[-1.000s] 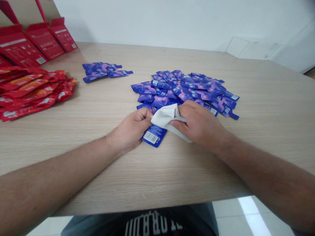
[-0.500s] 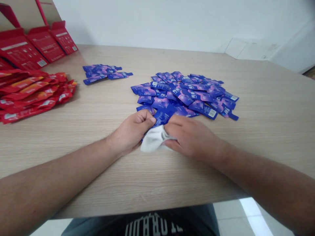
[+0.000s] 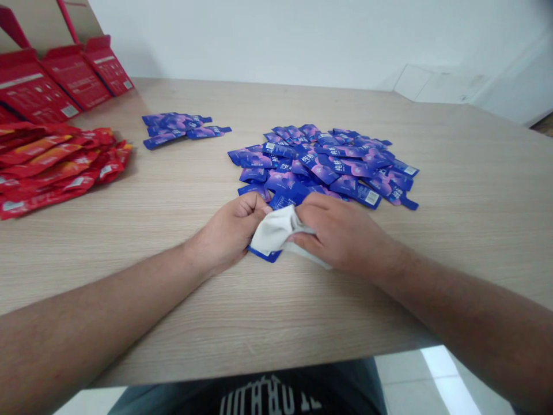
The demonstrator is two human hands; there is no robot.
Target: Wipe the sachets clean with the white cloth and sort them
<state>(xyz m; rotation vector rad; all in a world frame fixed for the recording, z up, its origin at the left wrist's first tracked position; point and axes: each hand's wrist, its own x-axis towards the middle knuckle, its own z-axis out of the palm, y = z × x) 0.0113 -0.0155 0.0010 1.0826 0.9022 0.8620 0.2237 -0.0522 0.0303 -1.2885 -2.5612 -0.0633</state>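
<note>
My left hand (image 3: 235,227) pinches the left edge of a blue sachet (image 3: 283,200) between thumb and fingers. A white cloth (image 3: 273,228) is bunched in my closed right hand (image 3: 341,233) and lies across the middle of that sachet. Only the sachet's printed upper part and its lower corner show around the cloth. Right behind both hands spreads a heap of blue and purple sachets (image 3: 319,164), overlapping in several layers.
A smaller group of blue sachets (image 3: 175,128) lies farther back on the left. Red sachets (image 3: 52,164) are piled at the left, before red cardboard boxes (image 3: 78,78). The wooden table (image 3: 224,328) meets a white wall (image 3: 268,40) at the back.
The cloth in my right hand has moved up over the sachet, baring its lower corner and covering more of its printed part. My left hand keeps its hold.
</note>
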